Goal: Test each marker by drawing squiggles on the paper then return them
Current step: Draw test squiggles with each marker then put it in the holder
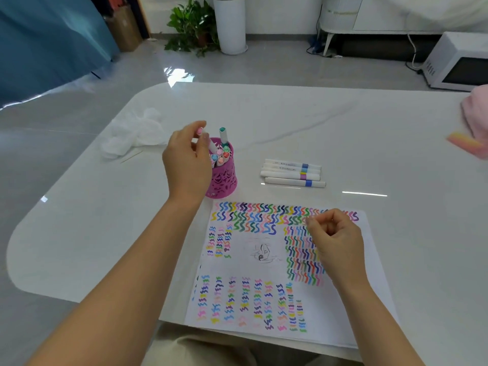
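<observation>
A magenta pen cup [223, 178] stands on the white table [343, 133], filled with several capped markers; a teal-capped marker [224, 136] sticks up highest. My left hand [188, 159] is over the cup's left side, fingers closed on a pink-capped marker [208, 140] whose lower end is in the cup. A white paper [264, 262] covered in coloured squiggles lies at the near edge. My right hand [334, 239] rests on the paper's upper right, fingers curled with nothing visible in them. Several white markers [293, 173] lie side by side to the right of the cup.
Crumpled white tissue [134, 136] and a thin stick lie left of the cup. A pink cloth [475, 120] and a pink-yellow block [464, 140] sit at the table's right edge. Beyond are a plant, a white bin and a microwave [459, 64].
</observation>
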